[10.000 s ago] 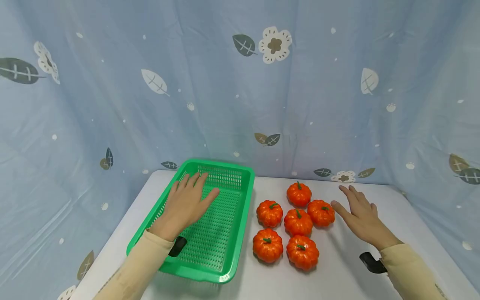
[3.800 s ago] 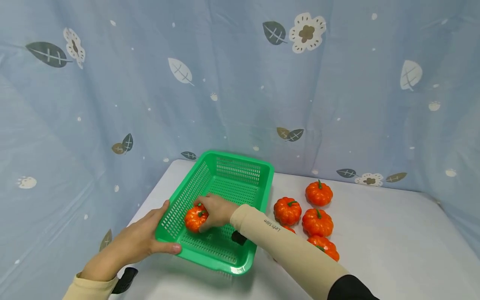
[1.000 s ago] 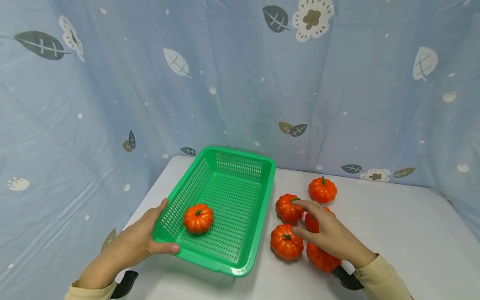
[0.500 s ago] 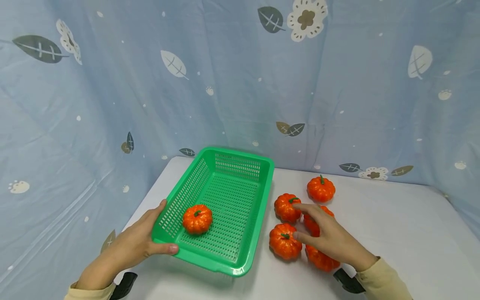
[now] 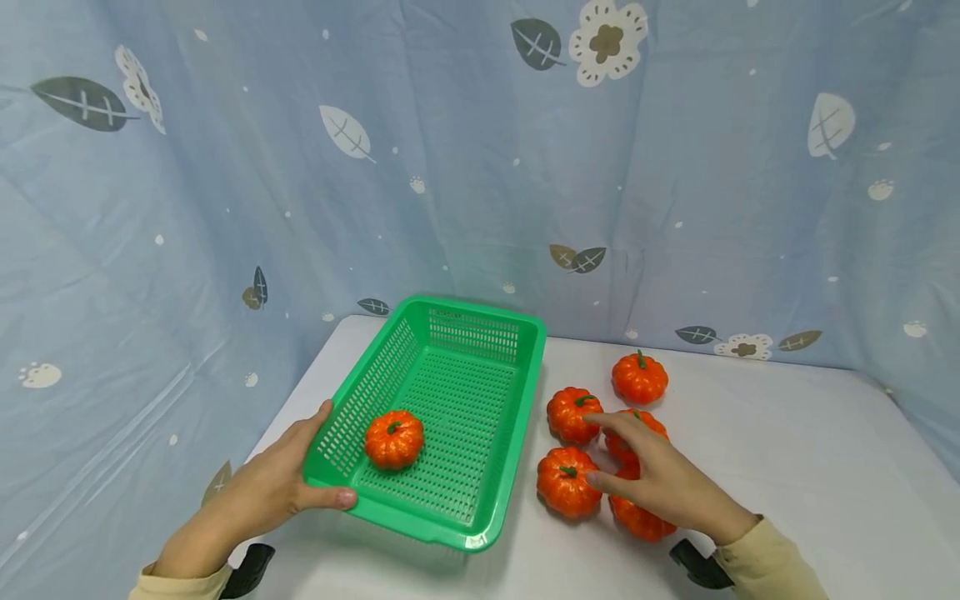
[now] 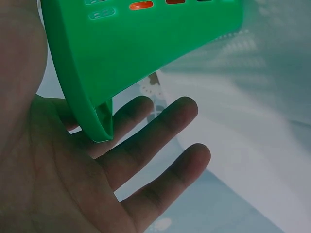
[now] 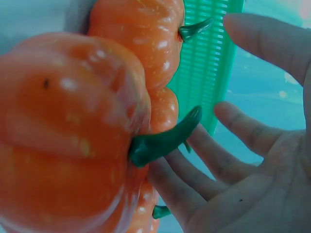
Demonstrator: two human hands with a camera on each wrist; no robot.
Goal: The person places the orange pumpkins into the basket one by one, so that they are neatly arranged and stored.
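My left hand (image 5: pixel 266 483) grips the near left corner of a green plastic basket (image 5: pixel 525 400), thumb over the front rim. In the left wrist view its other fingers (image 6: pixel 165 179) spread out beyond the basket's rim (image 6: pixel 80 104). One small orange pumpkin (image 5: pixel 394 450) with a green stem sits in the basket's near left part. Over the pumpkins on the table hovers my right hand (image 5: pixel 660 475), thumb and fingers apart, with nothing held. Nearest to it are a front left pumpkin (image 5: pixel 564 496) and a back left pumpkin (image 5: pixel 570 421); it partly covers a front right pumpkin (image 5: pixel 641 521).
Another pumpkin (image 5: pixel 652 422) shows just behind the right hand, and one more pumpkin (image 5: pixel 639 379) lies farthest back. Everything stands on a white table (image 5: pixel 780 442). A blue patterned curtain (image 5: pixel 450 150) closes off the back and left side.
Earlier the right hand set one pumpkin from the table into the basket, let go and came back over the rest. The left hand took hold of the basket. During the last second both hands barely move.
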